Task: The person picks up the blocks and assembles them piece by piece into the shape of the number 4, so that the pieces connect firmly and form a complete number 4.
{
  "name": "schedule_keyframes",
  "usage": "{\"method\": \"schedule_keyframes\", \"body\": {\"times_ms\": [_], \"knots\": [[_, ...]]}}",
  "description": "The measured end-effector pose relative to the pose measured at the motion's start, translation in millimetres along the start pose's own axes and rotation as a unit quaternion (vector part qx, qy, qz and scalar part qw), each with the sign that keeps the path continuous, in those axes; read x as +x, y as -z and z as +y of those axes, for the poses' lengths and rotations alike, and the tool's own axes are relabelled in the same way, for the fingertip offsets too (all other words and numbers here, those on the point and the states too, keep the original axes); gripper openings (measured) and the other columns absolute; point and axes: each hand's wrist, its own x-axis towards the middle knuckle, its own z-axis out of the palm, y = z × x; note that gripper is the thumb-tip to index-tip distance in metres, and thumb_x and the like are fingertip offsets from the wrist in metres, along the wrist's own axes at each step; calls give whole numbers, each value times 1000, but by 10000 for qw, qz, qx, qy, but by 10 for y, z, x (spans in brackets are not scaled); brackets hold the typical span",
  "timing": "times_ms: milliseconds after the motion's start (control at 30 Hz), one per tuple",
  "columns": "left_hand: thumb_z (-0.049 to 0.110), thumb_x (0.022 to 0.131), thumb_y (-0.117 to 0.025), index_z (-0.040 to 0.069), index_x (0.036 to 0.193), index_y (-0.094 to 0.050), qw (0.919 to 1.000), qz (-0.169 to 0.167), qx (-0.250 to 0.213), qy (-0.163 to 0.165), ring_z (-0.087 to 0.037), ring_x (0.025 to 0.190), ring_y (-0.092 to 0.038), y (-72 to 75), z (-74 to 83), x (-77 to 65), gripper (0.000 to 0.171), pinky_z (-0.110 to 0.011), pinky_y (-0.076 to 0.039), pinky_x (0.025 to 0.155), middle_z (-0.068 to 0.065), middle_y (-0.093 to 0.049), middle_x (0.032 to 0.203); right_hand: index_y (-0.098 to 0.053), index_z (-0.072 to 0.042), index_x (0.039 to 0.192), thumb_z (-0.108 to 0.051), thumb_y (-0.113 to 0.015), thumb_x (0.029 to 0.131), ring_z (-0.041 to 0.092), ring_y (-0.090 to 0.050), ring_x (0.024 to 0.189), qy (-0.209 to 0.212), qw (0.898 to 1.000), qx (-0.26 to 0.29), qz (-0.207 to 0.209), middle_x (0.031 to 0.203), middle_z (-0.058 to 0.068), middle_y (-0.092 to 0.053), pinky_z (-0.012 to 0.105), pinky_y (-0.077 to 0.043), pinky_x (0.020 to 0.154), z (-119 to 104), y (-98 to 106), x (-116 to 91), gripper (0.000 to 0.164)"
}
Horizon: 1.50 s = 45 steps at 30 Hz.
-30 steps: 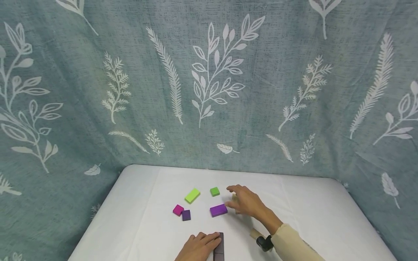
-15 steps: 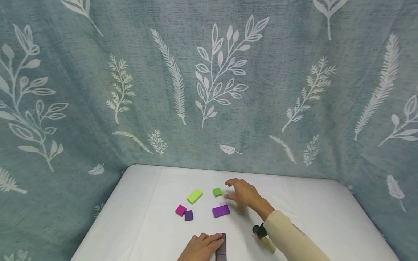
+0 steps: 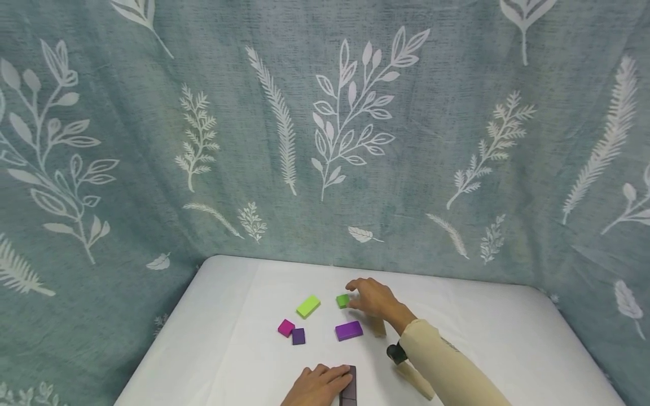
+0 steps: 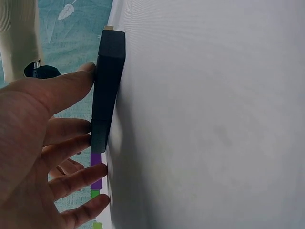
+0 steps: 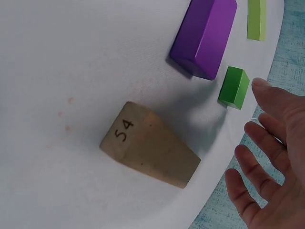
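My left hand (image 3: 316, 386) rests its fingertips on a dark block (image 3: 348, 393) near the front of the table. In the left wrist view, thumb and fingers touch that dark block (image 4: 108, 81) along one side without wrapping it. Farther back, my right hand (image 3: 373, 299) hovers with spread, slightly bent fingers at a small green block (image 3: 342, 301). The right wrist view shows the thumb close to the green block (image 5: 234, 88), with nothing held. A plain wooden block marked 54 (image 5: 152, 145) lies below this hand, beside a purple block (image 5: 205, 38).
To the left lie a lime block (image 3: 308, 307), a magenta cube (image 3: 286, 327) and a dark purple cube (image 3: 298, 336). Another wooden piece (image 3: 415, 382) shows beside the right sleeve. A patterned curtain (image 3: 284, 237) borders the white table (image 3: 244, 349).
My right hand has moved left, toward the small green block. The left hand stays on the dark block. The whole head view has shifted slightly.
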Motion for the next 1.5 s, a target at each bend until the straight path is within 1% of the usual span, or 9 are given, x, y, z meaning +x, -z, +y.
{"method": "schedule_keyframes", "body": {"times_ms": [233,333,533,700,833,1067,1233,1433,1500], "knots": [[72,87,-61,29,147,-54,9998,-196,-55,65,-10,121,-50,10,-8,10,74,-38,-46,94,16,-47,150,-68,-14,128,-31,-82,86,28,-60,119,15,9999,-21,-108,123,1,-69,52,-48,96,-44,-39,73,48],[73,87,-60,30,147,-53,9997,-215,-48,65,-10,122,-50,5,-12,12,74,-38,-46,95,16,-46,151,-69,-14,128,-30,-83,86,28,-60,118,5,9998,-109,-154,122,2,-69,52,-49,96,-63,-56,98,48],[72,87,-60,29,146,-55,10000,-26,37,-26,-10,120,-51,-23,-36,12,73,-37,-46,90,17,-47,150,-71,-15,125,-25,-82,86,26,-61,114,-3,9995,-215,-245,120,2,-70,51,-49,94,-90,-93,119,42],[73,88,-59,29,145,-55,9999,47,99,-102,-10,118,-52,-39,-47,20,73,-36,-46,87,17,-47,149,-73,-15,122,-22,-83,85,25,-61,110,129,9992,-321,-216,117,1,-70,50,-51,91,-87,-108,130,39],[73,88,-58,29,146,-55,9999,20,72,-136,-10,119,-51,-43,-56,27,72,-36,-47,88,17,-47,149,-75,-16,119,-22,-82,85,24,-62,108,237,9982,-519,-159,116,1,-70,48,-52,89,-83,-123,139,36],[73,89,-57,30,146,-55,9999,-63,82,-67,-11,120,-52,-26,-51,16,72,-40,-48,93,17,-47,149,-77,-16,115,-21,-83,84,22,-62,103,400,9973,-612,4,112,0,-71,45,-53,85,-81,-149,149,32],[73,89,-57,29,146,-55,9999,-19,98,-77,-11,120,-52,-19,-35,2,72,-42,-48,94,17,-47,149,-77,-16,114,-20,-84,83,22,-62,101,337,9979,-547,3,110,0,-71,45,-53,84,-83,-133,131,31],[73,87,-59,28,144,-57,9996,219,160,-117,-10,118,-53,-22,-31,-9,72,-38,-48,87,17,-49,148,-77,-16,116,-20,-83,84,23,-62,104,220,9984,-508,-97,110,0,-71,47,-52,88,-94,-81,144,32],[73,87,-59,28,144,-58,9995,235,152,-112,-10,118,-53,-14,-28,-13,73,-37,-47,86,16,-49,148,-77,-16,116,-21,-83,84,23,-62,105,186,9983,-535,-115,110,-1,-70,47,-51,89,-96,-63,150,33]]}}
